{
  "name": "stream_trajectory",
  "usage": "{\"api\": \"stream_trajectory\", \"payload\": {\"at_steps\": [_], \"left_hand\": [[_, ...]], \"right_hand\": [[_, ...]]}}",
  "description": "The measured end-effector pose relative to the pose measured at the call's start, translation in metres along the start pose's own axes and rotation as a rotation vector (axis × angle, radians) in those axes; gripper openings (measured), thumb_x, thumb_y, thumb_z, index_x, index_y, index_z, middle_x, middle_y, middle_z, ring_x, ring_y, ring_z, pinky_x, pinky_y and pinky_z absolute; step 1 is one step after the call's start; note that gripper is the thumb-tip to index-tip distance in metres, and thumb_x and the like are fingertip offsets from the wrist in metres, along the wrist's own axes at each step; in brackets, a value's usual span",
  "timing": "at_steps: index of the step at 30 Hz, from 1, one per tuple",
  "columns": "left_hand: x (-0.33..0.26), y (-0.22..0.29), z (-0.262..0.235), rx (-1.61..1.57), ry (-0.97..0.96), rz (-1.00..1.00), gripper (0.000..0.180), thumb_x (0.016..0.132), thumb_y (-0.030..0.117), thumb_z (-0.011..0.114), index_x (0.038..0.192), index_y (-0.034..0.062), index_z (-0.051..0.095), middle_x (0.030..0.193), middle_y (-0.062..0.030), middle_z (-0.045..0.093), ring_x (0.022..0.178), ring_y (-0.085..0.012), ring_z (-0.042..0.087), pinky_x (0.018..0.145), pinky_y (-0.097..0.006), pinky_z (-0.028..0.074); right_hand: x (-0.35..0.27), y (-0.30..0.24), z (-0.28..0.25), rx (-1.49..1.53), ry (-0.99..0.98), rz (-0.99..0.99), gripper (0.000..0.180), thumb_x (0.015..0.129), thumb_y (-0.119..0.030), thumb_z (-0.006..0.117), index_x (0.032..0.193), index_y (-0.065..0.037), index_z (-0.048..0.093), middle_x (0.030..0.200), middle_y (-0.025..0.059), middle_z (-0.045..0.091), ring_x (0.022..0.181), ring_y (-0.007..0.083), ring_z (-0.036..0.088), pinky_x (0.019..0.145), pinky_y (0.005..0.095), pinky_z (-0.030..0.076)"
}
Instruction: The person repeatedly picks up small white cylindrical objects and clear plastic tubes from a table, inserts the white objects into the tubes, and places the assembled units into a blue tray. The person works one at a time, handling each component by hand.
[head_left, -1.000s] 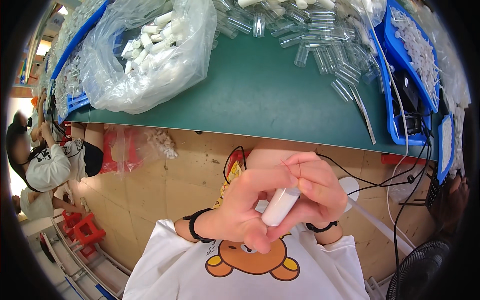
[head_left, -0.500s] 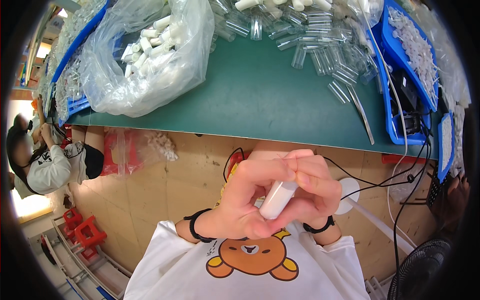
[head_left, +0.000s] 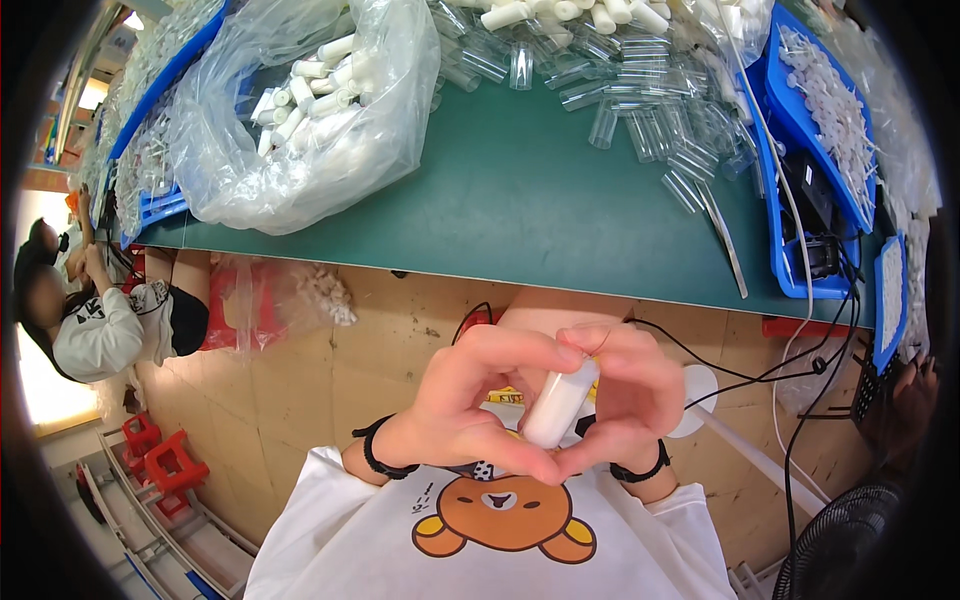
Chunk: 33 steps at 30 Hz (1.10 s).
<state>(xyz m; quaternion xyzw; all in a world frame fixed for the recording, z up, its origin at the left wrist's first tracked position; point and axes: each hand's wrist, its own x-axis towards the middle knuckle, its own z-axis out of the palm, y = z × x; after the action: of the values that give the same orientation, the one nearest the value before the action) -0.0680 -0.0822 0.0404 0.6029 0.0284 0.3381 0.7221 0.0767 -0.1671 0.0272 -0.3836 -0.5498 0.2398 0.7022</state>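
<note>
Between my two hands, in front of my shirt, is a white cylinder (head_left: 558, 408), tilted with its upper end leaning right. My left hand (head_left: 478, 400) curls around it from the left, with its fingers at the upper end and its thumb near the lower end. From the other side my right hand (head_left: 640, 385) pinches at the upper end with its fingertips, and its thumb lies below near the left one. Whatever is at the pinched end is too small to make out.
On the green table (head_left: 500, 180) stands a clear plastic bag (head_left: 300, 205) of white cylinders. Clear tubes (head_left: 640, 110) lie in a heap, with tweezers (head_left: 722, 240) beside them. Blue bins (head_left: 795, 270) with small white parts stand at right. Another person (head_left: 110, 320) sits at left.
My hands have opened out a little around the white cylinder, with the right fingers spread farther from it. More of the cylinder shows, and it stands slightly more upright.
</note>
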Motion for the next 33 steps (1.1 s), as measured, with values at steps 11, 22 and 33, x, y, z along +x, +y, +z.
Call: {"api": "stream_trajectory", "payload": {"at_steps": [11, 22, 33], "left_hand": [[-0.008, 0.002, 0.003, 0.027, 0.053, -0.044, 0.074, 0.052, 0.022, 0.092, 0.113, 0.0037, 0.055, 0.081, -0.0077, 0.066, 0.066, -0.0168, 0.064, 0.059, -0.027, 0.050], [-0.021, -0.019, 0.003, 0.081, 0.077, 0.142, 0.077, 0.054, 0.035, 0.089, 0.110, 0.0014, 0.048, 0.080, -0.0105, 0.063, 0.062, -0.0172, 0.061, 0.054, -0.028, 0.051], [0.026, 0.045, -0.055, 0.501, 0.744, -0.106, 0.054, 0.080, 0.001, 0.069, 0.127, 0.0008, 0.041, 0.080, -0.0079, 0.057, 0.069, -0.0158, 0.064, 0.060, -0.025, 0.053]], "right_hand": [[0.003, -0.006, -0.005, -0.093, -0.077, -0.063, 0.074, 0.058, -0.030, 0.089, 0.114, 0.005, 0.056, 0.109, 0.0226, 0.064, 0.095, 0.0309, 0.064, 0.077, 0.0358, 0.051], [0.002, -0.005, 0.004, -0.142, -0.066, -0.126, 0.072, 0.062, -0.031, 0.086, 0.116, 0.006, 0.056, 0.109, 0.0217, 0.064, 0.091, 0.0307, 0.064, 0.075, 0.0347, 0.051], [-0.004, -0.002, -0.001, -0.183, -0.038, 0.360, 0.061, 0.075, -0.004, 0.073, 0.129, 0.002, 0.046, 0.116, 0.0155, 0.061, 0.100, 0.0227, 0.061, 0.089, 0.0351, 0.046]]}}
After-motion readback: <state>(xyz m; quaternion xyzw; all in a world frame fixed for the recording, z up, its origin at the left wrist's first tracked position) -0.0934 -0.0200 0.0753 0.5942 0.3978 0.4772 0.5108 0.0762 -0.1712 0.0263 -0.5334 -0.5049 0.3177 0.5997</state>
